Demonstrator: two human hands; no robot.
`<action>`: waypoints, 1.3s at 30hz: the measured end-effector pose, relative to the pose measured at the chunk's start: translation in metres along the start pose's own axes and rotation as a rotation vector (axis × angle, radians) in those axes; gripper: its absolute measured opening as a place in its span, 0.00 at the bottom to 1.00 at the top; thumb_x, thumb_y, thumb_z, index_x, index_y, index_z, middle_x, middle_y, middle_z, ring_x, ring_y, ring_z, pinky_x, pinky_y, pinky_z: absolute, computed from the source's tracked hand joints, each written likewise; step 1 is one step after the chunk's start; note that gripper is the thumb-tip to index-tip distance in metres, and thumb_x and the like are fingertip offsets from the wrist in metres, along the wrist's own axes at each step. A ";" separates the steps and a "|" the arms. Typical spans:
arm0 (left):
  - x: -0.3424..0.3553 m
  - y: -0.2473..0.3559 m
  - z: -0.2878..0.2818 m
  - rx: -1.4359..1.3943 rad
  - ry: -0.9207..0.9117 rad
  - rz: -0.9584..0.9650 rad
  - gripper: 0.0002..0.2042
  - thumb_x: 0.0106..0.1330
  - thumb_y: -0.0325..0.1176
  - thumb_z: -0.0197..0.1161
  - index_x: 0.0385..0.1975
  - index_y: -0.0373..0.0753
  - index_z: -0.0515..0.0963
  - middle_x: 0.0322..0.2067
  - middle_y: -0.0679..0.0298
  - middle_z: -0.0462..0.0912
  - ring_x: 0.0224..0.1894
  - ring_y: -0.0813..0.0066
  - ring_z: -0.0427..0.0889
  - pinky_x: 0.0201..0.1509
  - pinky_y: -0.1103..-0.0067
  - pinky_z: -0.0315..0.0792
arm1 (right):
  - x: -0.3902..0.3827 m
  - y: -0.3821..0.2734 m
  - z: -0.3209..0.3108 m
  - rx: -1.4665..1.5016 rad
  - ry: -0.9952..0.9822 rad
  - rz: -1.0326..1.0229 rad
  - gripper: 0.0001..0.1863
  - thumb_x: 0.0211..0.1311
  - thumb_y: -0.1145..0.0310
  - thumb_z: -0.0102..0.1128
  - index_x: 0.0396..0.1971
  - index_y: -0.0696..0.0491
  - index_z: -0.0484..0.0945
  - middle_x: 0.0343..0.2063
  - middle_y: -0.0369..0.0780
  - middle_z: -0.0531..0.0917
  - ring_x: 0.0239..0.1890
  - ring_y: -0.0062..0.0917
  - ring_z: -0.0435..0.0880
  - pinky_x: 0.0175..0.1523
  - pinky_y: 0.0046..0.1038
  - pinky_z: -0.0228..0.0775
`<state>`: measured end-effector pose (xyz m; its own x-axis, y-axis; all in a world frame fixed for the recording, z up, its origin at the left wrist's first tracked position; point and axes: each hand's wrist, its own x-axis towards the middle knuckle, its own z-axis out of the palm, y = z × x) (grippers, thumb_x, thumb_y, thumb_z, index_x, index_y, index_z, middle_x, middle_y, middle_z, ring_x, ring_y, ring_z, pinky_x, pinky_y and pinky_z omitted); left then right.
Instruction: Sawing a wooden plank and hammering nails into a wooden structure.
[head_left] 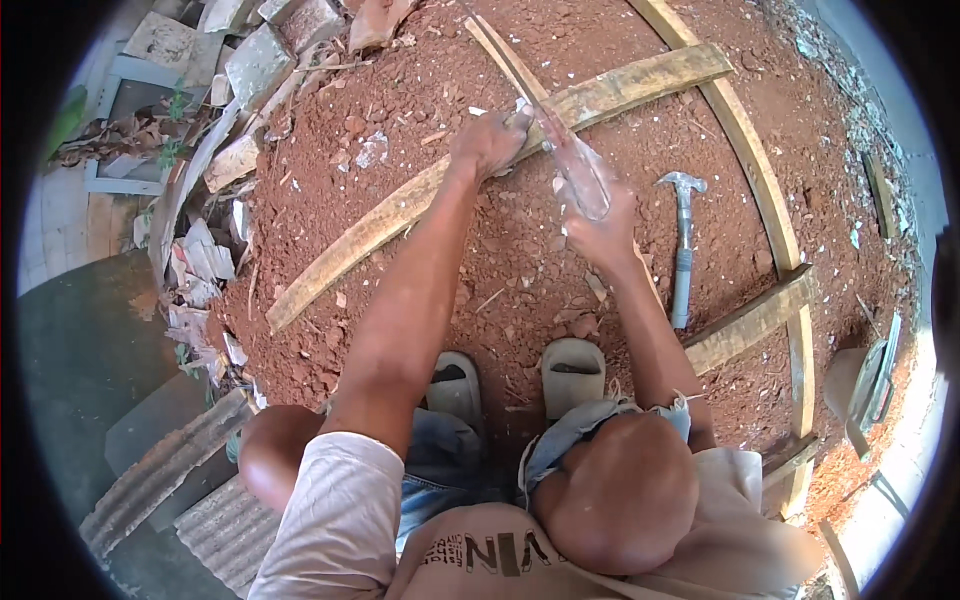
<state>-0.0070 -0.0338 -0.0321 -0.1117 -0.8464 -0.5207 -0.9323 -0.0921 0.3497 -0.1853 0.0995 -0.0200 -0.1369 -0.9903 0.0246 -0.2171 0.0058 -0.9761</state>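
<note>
My right hand (603,222) is closed around the handle of a handsaw (572,158). Its narrow blade points away and to the left, lying across a long wooden plank (375,232). Just left of the blade, my left hand (490,145) grips the same plank, with its fingers curled at the wood. The plank slants from near left to far right over reddish soil. Beyond it, a thin wooden strip (500,50) runs close beside the blade. To the right of my right hand, a claw hammer (684,225) lies on the soil, its head toward the far side.
A long batten (752,165) runs down the right side, with a shorter wood piece (750,320) meeting it. Broken blocks (262,65) and rubble lie at the far left. Corrugated sheets (235,535) are at the near left. My sandals (573,377) rest on the soil.
</note>
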 end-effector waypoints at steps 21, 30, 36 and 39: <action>-0.003 -0.007 0.001 0.015 0.089 -0.042 0.45 0.74 0.69 0.33 0.31 0.30 0.87 0.36 0.42 0.88 0.43 0.44 0.86 0.53 0.53 0.75 | -0.090 -0.019 -0.061 -0.153 -0.067 -0.148 0.28 0.61 0.77 0.58 0.64 0.61 0.79 0.40 0.47 0.87 0.33 0.25 0.84 0.42 0.27 0.78; -0.008 -0.008 0.004 -0.107 0.214 -0.073 0.41 0.74 0.64 0.34 0.32 0.31 0.87 0.38 0.39 0.87 0.44 0.44 0.86 0.54 0.54 0.74 | -0.142 -0.028 -0.086 -0.141 -0.085 0.052 0.33 0.57 0.79 0.57 0.67 0.61 0.76 0.60 0.51 0.85 0.52 0.27 0.87 0.53 0.25 0.78; -0.002 -0.004 0.008 -0.064 0.177 -0.099 0.37 0.73 0.58 0.37 0.33 0.28 0.86 0.37 0.38 0.87 0.44 0.44 0.87 0.56 0.54 0.75 | -0.092 -0.065 -0.071 -0.261 -0.134 -0.106 0.35 0.56 0.79 0.54 0.69 0.57 0.76 0.55 0.48 0.87 0.33 0.27 0.86 0.41 0.22 0.78; -0.012 0.001 0.001 -0.069 0.260 -0.088 0.35 0.73 0.55 0.38 0.33 0.28 0.86 0.36 0.39 0.87 0.43 0.46 0.87 0.56 0.55 0.76 | -0.005 -0.012 -0.013 -0.108 0.041 -0.172 0.28 0.54 0.74 0.64 0.59 0.61 0.81 0.30 0.42 0.87 0.28 0.22 0.83 0.38 0.28 0.77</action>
<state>-0.0070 -0.0229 -0.0261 0.0690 -0.9389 -0.3372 -0.9079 -0.1992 0.3689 -0.1945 0.1058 -0.0062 -0.1280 -0.9714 0.1999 -0.3424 -0.1459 -0.9282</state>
